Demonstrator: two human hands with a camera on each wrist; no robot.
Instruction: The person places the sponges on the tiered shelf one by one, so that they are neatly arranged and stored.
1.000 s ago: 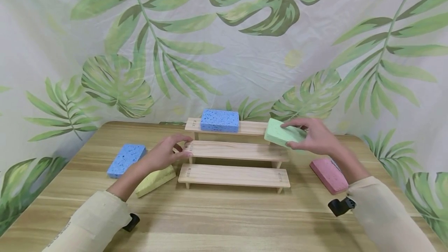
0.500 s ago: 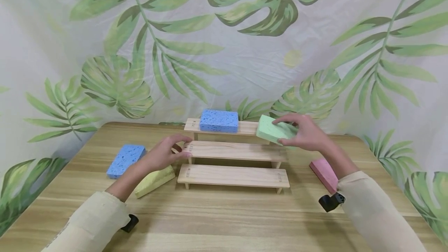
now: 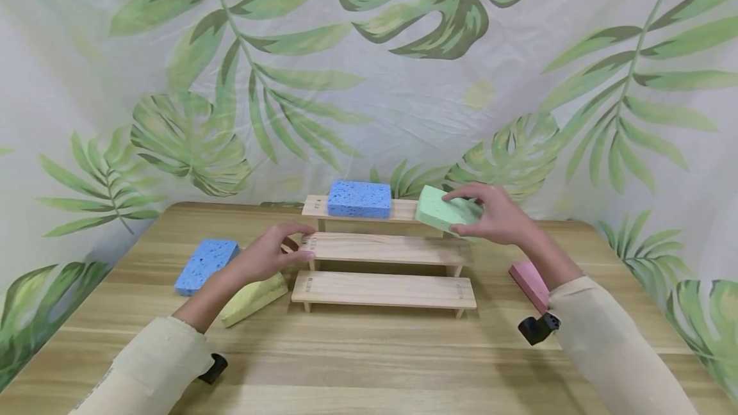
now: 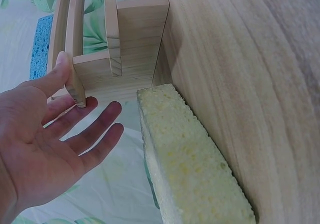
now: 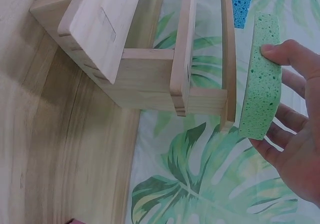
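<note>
Nearest the person, the wood-grain counter [image 3: 369, 364] carries a three-step wooden riser [image 3: 384, 289], its lowest step closest and its top step farthest back. At the riser's left end the left hand [image 3: 266, 256] steadies the middle step: its fingers [image 4: 95, 129] are relaxed and slightly spread, the thumb resting on the step's edge and the fingertips against its end, pinching nothing. Just under that hand a yellow sponge [image 3: 254, 296] lies on the counter, beside the riser's foot; a blue sponge [image 3: 206, 264] lies farther left.

On the far right, the right hand [image 3: 498, 218] holds the green sponge [image 3: 444, 210] over the right end of the top step, thumb on one broad face and fingers [image 5: 287, 129] curled along the other, so it is pinched across its thickness. The wrist view shows it just beside the step's edge, seemingly not yet lying flat on the board.

To do this well, I would level the sponge first, bring its long side parallel with the step, and lower it until the whole underside bears on the wood before loosening the pinch. The left hand's bracing looks useful, since the riser appears light enough to slide.

The green sponge is a pale mint rectangular block, porous and pitted, with square edges, probably soft and compressible. A second blue sponge [image 3: 359, 199] already sits on the top step, left of it; a pink sponge [image 3: 527, 280] lies on the counter near the right sleeve.
</note>
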